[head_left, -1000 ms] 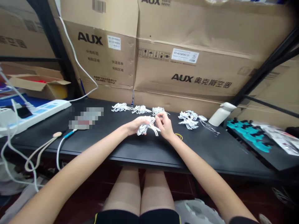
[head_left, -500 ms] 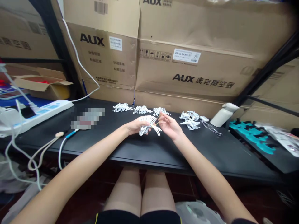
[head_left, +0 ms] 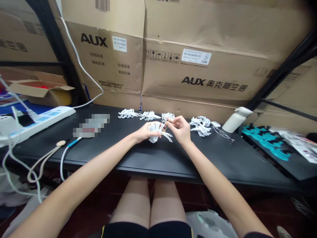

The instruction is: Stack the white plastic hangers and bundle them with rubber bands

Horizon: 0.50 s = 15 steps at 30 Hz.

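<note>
My left hand (head_left: 143, 133) is closed around a coiled bundle of thin white cords (head_left: 154, 137), held just above the black table, with loose ends fanning out to the right. Close on its right, my right hand (head_left: 182, 131) pinches a thin yellowish band (head_left: 165, 126), which looks like a rubber band and stretches toward the bundle. Similar white bundles lie beyond the hands: one at the left (head_left: 128, 113), a middle one (head_left: 150, 115), and one partly behind my right fingers (head_left: 167, 116). More white bundles (head_left: 201, 131) lie to the right.
Large cardboard boxes (head_left: 198, 71) stand along the table's back. A white bottle (head_left: 236, 120) leans at the right, near a thin cable (head_left: 224, 135) and turquoise parts (head_left: 268, 143). At left are a power strip (head_left: 44, 122), a pixelated object (head_left: 91, 126) and a looped cord (head_left: 46, 158).
My right hand has shifted, its fingers turning more toward the bundle, and the band now shows shorter between the hands. The bundle has turned slightly in my left hand. The view has moved a little.
</note>
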{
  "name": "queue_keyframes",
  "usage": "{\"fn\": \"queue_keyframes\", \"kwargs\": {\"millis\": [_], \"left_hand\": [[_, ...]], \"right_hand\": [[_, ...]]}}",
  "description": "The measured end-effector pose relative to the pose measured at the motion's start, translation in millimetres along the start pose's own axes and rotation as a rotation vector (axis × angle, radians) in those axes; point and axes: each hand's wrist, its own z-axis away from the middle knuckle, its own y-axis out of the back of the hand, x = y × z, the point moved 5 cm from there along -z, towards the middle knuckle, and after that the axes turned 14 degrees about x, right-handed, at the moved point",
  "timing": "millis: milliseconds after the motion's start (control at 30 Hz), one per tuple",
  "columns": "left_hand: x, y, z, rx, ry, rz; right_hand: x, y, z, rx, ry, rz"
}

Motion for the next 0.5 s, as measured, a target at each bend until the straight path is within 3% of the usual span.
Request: {"fn": "queue_keyframes", "kwargs": {"millis": [100,200,333,500], "left_hand": [[-1,-2.9,0,-0.036,-0.029,-0.095],[-5,-3.9,-1,-0.059,-0.088,-0.225],[-13,-4.9,-3,-0.048,-0.183,-0.378],[-14,-11.7,-2,-0.059,-0.26,-0.461]], "right_hand": [[-2,-2,3,-0.061,0.009,0.024],[-7,-9,7,-0.208,0.062,0.068],[-15,-18,14,-0.375,0.255,0.258],[-17,-27,18,-0.443,0.438,0.399]]}}
